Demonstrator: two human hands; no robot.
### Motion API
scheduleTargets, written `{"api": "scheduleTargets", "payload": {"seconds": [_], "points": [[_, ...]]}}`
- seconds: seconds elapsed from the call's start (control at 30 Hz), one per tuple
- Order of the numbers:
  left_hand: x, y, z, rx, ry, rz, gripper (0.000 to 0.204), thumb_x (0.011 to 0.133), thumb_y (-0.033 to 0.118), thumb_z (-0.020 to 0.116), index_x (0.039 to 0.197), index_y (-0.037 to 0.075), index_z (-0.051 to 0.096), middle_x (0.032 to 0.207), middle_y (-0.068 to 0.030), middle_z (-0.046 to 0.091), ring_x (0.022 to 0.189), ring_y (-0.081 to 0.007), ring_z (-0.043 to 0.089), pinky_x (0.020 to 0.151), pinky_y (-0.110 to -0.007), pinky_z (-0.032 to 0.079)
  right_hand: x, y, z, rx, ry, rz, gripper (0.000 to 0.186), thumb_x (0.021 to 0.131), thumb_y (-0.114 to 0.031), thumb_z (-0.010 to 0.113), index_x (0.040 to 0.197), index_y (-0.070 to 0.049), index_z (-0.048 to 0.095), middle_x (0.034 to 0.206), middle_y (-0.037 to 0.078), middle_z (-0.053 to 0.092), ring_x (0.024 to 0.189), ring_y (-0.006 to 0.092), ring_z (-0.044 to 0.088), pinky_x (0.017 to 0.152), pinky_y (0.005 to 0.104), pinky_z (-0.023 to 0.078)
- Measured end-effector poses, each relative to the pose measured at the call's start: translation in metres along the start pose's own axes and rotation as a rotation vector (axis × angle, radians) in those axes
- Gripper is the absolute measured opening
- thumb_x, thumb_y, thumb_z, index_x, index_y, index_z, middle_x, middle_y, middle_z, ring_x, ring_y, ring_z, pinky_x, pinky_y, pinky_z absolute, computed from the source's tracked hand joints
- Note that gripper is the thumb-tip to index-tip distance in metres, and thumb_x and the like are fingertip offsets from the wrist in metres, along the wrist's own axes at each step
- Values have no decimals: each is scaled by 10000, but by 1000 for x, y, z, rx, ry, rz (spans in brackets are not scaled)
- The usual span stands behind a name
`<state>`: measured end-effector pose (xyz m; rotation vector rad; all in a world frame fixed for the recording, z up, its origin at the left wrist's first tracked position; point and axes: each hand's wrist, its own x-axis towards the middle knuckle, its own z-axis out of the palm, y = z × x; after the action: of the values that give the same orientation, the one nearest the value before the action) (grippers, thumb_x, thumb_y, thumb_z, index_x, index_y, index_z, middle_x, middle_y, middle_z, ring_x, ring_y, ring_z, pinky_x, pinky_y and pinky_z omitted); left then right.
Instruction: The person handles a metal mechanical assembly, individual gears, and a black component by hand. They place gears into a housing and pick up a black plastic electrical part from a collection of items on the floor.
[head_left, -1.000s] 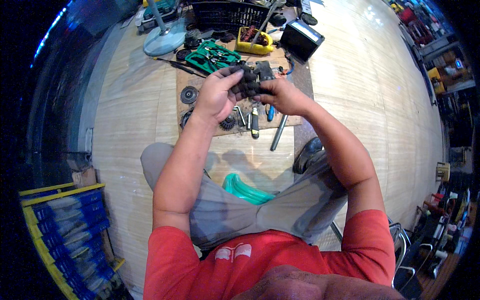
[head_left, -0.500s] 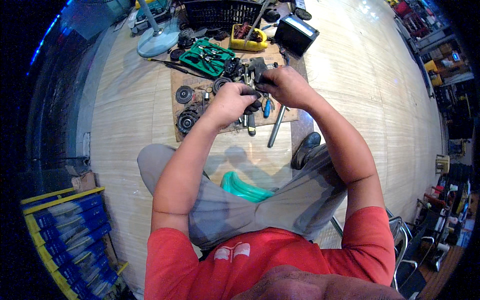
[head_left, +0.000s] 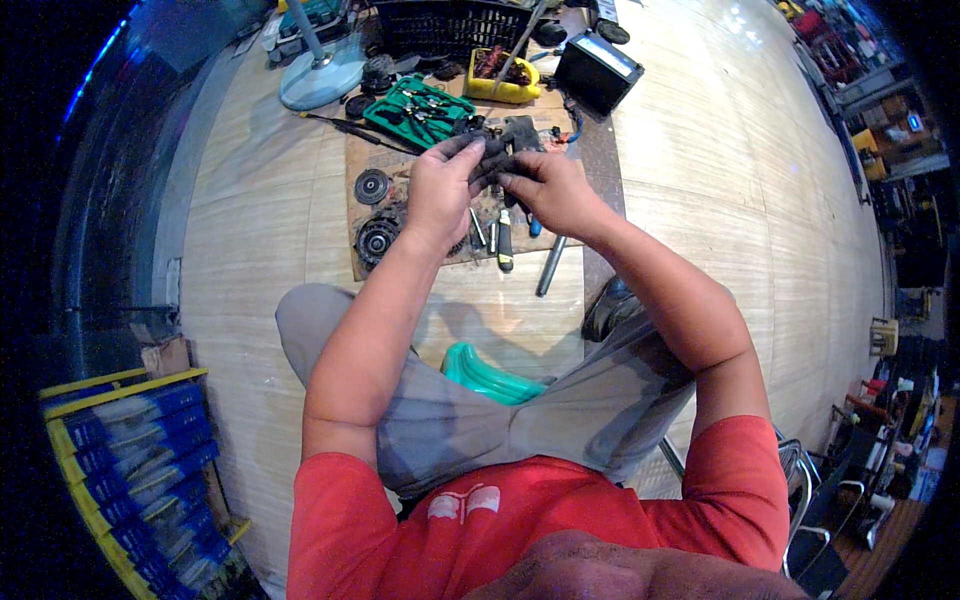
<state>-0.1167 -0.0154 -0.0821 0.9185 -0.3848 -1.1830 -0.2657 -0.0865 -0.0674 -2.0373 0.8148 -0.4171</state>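
Observation:
My left hand (head_left: 446, 185) and my right hand (head_left: 548, 190) meet above a cardboard sheet (head_left: 375, 160), both with blackened fingertips closed together around something dark and small that I cannot make out. Below them lie a yellow-and-black handled tool (head_left: 505, 240), a blue-handled tool (head_left: 535, 227) and a long metal tube (head_left: 550, 267). A black disc (head_left: 372, 187) and a larger round toothed assembly (head_left: 378, 240) lie at the left of the cardboard. A green tray of tools (head_left: 418, 112) sits just beyond my left hand, and a dark flat piece (head_left: 522, 130) is partly hidden behind my fingers.
At the back stand a black crate (head_left: 445, 30), a yellow cut container (head_left: 515, 88), a black box-shaped battery (head_left: 598, 75) and a round stand base (head_left: 323, 83). A green stool (head_left: 490, 380) is under me; blue boxes on a yellow rack (head_left: 140, 470) stand lower left.
Over the last half second my left hand has risen forward and my right hand has shifted slightly down and left, so the fingers are closer together again, much as one second ago.

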Motion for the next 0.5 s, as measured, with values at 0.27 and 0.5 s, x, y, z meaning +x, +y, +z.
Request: {"api": "scheduleTargets", "payload": {"seconds": [0.27, 0.5], "points": [[6, 5, -5, -225, 17, 39, 122, 976, 42, 500, 1037, -8, 593, 980, -156, 687, 867, -257, 700, 796, -364, 587, 4, 9, 13, 19, -68, 3, 218, 886, -200, 642, 942, 10, 663, 740, 197, 648, 683, 303, 640, 662, 413, 496], [10, 13, -11, -291, 6, 53, 122, 982, 44, 485, 1016, -18, 584, 965, -168, 684, 860, -281, 699, 788, -400, 592, 6, 7, 8, 1, -130, -33, 202, 922, -183, 633, 941, 18, 654, 657, 37, 564, 636, 103, 493, 590, 320, 437]]}}
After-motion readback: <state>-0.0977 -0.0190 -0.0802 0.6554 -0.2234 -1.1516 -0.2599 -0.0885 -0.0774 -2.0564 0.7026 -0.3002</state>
